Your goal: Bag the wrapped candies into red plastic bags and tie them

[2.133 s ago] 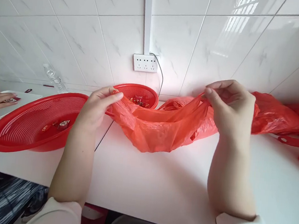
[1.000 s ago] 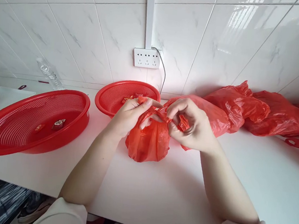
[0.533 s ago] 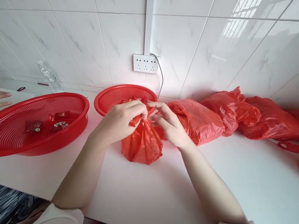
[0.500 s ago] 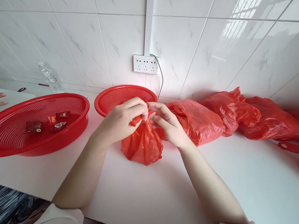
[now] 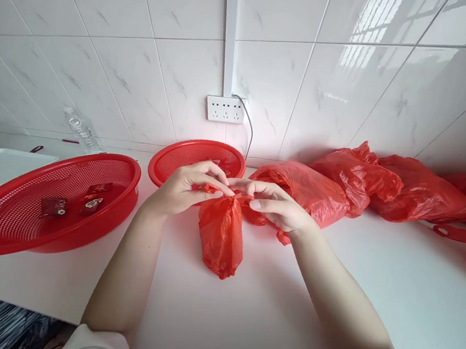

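A small filled red plastic bag (image 5: 221,240) hangs or rests upright in front of me, its neck gathered at the top; whether its base touches the table I cannot tell. My left hand (image 5: 192,187) pinches one twisted end of the bag's neck between thumb and fingers. On the other side, my right hand (image 5: 277,204) grips the opposite end, pulled out to the right. Both hands' fingertips meet over the knot-like gather. Just behind my hands stands a small red basket (image 5: 163,161) with a few wrapped pieces in it.
At left sits a large red basket (image 5: 123,207) holding several dark red packets (image 5: 53,207). Past it are a white tray (image 5: 22,159) and a clear plastic bottle (image 5: 81,132). Filled red bags (image 5: 322,200) line the wall to the right. A power strip (image 5: 225,110) is on the wall.
My hands have moved slightly down and apart, stretching the neck's ends sideways. The bag looks narrower. A packet is gone from the large basket, and another person's hand has left the left edge.
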{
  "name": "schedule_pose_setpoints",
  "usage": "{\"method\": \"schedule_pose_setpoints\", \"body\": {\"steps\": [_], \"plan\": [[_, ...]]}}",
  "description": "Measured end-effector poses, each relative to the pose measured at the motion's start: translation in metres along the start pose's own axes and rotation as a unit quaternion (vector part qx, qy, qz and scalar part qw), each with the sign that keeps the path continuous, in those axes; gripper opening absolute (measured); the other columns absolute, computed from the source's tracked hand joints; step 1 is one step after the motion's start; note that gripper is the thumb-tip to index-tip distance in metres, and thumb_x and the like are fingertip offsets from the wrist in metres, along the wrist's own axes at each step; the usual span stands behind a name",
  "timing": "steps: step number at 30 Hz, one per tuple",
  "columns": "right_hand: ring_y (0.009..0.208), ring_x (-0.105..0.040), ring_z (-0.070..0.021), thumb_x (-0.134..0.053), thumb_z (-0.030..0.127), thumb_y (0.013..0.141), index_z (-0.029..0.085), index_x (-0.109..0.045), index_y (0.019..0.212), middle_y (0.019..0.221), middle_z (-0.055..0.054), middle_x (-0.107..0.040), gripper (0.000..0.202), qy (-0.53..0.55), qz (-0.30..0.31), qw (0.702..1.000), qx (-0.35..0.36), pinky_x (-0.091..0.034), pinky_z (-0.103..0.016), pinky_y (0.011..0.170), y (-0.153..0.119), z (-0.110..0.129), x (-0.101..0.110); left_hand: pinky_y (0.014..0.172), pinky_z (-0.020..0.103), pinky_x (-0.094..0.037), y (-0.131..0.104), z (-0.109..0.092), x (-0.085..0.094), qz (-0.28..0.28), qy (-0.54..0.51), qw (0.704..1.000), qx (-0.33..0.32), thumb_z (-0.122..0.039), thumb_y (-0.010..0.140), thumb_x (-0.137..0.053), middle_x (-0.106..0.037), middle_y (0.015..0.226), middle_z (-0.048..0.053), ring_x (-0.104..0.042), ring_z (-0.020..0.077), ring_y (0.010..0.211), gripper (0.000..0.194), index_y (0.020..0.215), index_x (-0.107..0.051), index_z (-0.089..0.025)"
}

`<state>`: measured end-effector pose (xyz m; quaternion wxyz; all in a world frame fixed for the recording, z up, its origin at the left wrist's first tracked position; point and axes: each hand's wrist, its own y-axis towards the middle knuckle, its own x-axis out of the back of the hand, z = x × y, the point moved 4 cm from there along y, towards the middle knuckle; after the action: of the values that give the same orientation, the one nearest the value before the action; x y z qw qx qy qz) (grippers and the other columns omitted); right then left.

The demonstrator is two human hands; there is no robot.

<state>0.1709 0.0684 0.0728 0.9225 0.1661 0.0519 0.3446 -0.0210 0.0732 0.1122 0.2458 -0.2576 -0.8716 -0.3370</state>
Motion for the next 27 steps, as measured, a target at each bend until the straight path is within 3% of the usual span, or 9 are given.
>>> {"method": "schedule_pose_setpoints", "body": {"steps": [3,6,9,12,15,19,23,25,27], "plan": [[0.125,-0.052,-0.0288,-0.064,0.045,0.086,0.019,-0.051,0.065,0.139,-0.006,-0.054,0.036,-0.035,0.041,0.998,0.02,-0.042,-0.048,0.102,-0.006,0.014,-0.003,0.1,0.043,-0.046,0.001,0.01,0.0,0.018,-0.121,0.992,0.012,-0.047,0.09,-0.056,-0.064,0.116,0.008,-0.058,0.0253,0.113,0.031,0.078,-0.077,-0.027],[0.126,-0.05,-0.028,-0.053,0.045,0.094,0.019,-0.053,0.061,0.133,-0.007,-0.057,0.042,-0.175,-0.012,0.981,0.081,-0.04,-0.047,0.104,-0.017,0.033,0.015,0.109,0.046,-0.039,0.0,0.018,0.003,0.009,-0.204,0.978,0.043,-0.048,0.091,-0.053,-0.062,0.123,0.007,-0.051,0.028,0.124,0.045,0.058,-0.064,-0.021],[0.121,-0.053,-0.0267,-0.05,0.039,0.096,0.019,-0.057,0.061,0.124,-0.007,-0.059,0.041,-0.284,-0.048,0.948,0.136,-0.041,-0.046,0.104,-0.041,0.054,0.048,0.113,0.047,-0.032,-0.006,0.022,0.016,0.006,-0.192,0.977,0.093,-0.045,0.091,-0.053,-0.063,0.127,0.007,-0.049,0.029,0.127,0.046,0.053,-0.053,-0.019],[0.106,-0.057,-0.0238,-0.055,0.027,0.093,0.02,-0.055,0.055,0.101,-0.007,-0.06,0.039,-0.353,-0.064,0.918,0.17,-0.045,-0.043,0.095,-0.07,0.072,0.075,0.115,0.046,-0.027,-0.014,0.02,0.032,0.02,-0.149,0.978,0.141,-0.043,0.091,-0.052,-0.062,0.131,0.006,-0.05,0.0297,0.125,0.045,0.053,-0.051,-0.018],[0.087,-0.058,-0.0215,-0.06,0.024,0.089,0.022,-0.056,0.055,0.083,-0.004,-0.056,0.035,-0.365,-0.074,0.911,0.178,-0.049,-0.041,0.079,-0.088,0.084,0.083,0.112,0.046,-0.029,-0.018,0.019,0.035,0.075,-0.107,0.974,0.184,-0.046,0.09,-0.052,-0.062,0.133,0.006,-0.051,0.0311,0.123,0.046,0.053,-0.052,-0.018],[0.071,-0.056,-0.0181,-0.06,0.033,0.09,0.023,-0.056,0.058,0.079,-0.003,-0.059,0.034,-0.424,-0.04,0.904,0.047,-0.046,-0.036,0.061,-0.087,0.076,0.072,0.106,0.042,-0.035,-0.015,0.024,0.026,0.124,-0.054,0.964,0.227,-0.049,0.089,-0.052,-0.065,0.129,0.005,-0.052,0.0302,0.122,0.041,0.061,-0.062,-0.02],[0.056,-0.048,-0.016,-0.056,0.048,0.09,0.024,-0.057,0.06,0.064,-0.001,-0.053,0.038,-0.519,-0.091,0.84,-0.13,-0.041,-0.033,0.05,-0.081,0.063,0.074,0.105,0.041,-0.037,-0.01,0.032,0.016,0.167,-0.009,0.952,0.257,-0.051,0.089,-0.052,-0.067,0.123,0.005,-0.055,0.0284,0.12,0.038,0.072,-0.068,-0.021],[0.062,-0.055,-0.0184,-0.053,0.05,0.09,0.025,-0.061,0.068,0.069,-0.001,-0.059,0.035,-0.543,-0.121,0.813,-0.172,-0.045,-0.034,0.053,-0.078,0.061,0.072,0.106,0.041,-0.038,-0.01,0.035,0.01,0.188,0.004,0.943,0.274,-0.051,0.088,-0.054,-0.068,0.122,0.004,-0.057,0.0271,0.119,0.033,0.085,-0.072,-0.023],[0.076,-0.063,-0.0216,-0.051,0.047,0.092,0.026,-0.066,0.084,0.085,-0.002,-0.067,0.027,-0.547,-0.137,0.808,-0.169,-0.051,-0.036,0.063,-0.072,0.056,0.063,0.104,0.041,-0.041,-0.011,0.037,0.006,0.186,0.002,0.938,0.293,-0.051,0.086,-0.059,-0.065,0.126,0.004,-0.057,0.0258,0.12,0.032,0.106,-0.071,-0.028]]}}
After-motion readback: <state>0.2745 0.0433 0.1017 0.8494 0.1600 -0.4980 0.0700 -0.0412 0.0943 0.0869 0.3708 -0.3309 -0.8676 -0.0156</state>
